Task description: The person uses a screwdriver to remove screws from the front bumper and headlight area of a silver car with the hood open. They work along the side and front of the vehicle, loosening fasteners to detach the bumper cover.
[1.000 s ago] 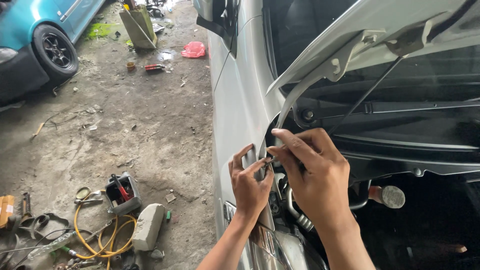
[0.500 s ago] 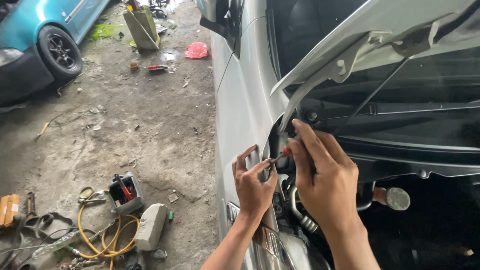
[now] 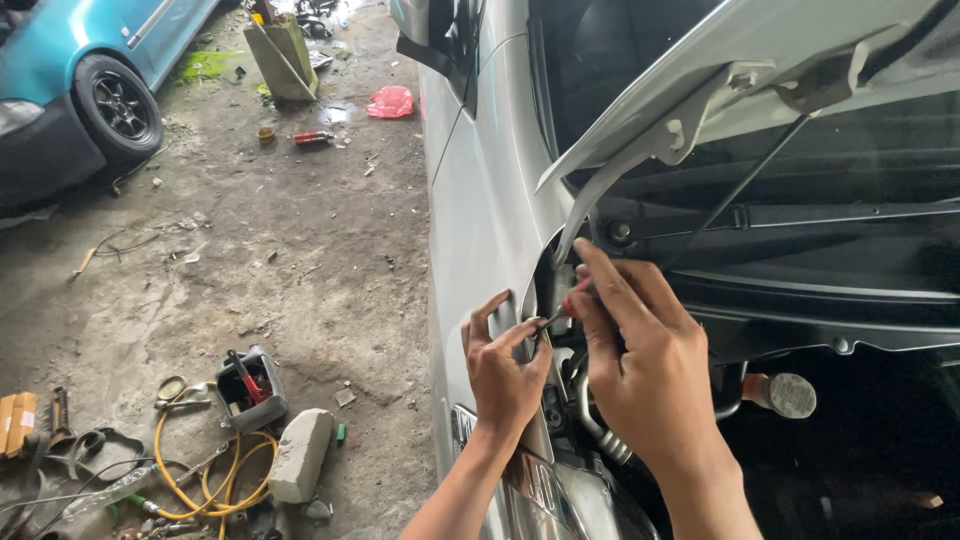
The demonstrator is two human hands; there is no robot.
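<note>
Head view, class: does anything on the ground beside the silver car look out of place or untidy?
Yes. A yellow hose lies tangled among scattered tools and a small open box at lower left, and a crumpled red bag and a red can lie loose on the dirt floor.

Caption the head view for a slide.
Left hand steadies the silver fender edge while the right hand works a red-handled screwdriver under the raised hood.

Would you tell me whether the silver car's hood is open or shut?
Open: the hood is raised, held by a thin prop rod, exposing the engine bay.
</note>
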